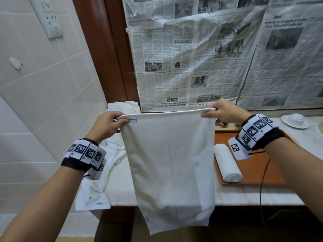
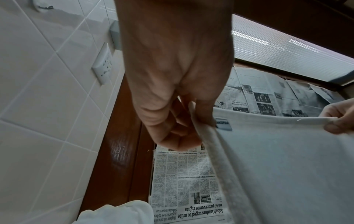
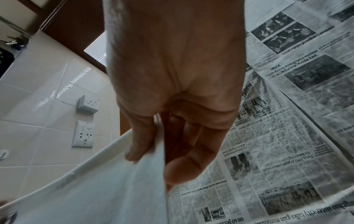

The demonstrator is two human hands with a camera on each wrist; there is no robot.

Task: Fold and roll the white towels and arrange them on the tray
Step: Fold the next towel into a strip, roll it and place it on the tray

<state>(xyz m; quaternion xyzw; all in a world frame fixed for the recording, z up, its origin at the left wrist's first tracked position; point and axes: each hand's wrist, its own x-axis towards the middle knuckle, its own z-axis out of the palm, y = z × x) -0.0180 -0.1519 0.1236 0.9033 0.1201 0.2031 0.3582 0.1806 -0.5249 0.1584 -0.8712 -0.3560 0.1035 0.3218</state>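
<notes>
Both hands hold one white cloth towel (image 1: pixel 172 165) by its top corners: left hand (image 1: pixel 106 124) and right hand (image 1: pixel 225 111) each pinch the hem. Towel hangs taut above the counter, beside the orange-brown tray (image 1: pixel 258 170) carrying one rolled white towel (image 1: pixel 227 163).

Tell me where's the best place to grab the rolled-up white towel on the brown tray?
Probably round its middle, coming down from above. The rolled white towel lies flat on the brown wooden tray, its long sides uncovered, so fingers can close across both sides and keep the roll tight. Grabbing one end might let it unroll. Both hands are busy holding up the hanging white towel.
</notes>
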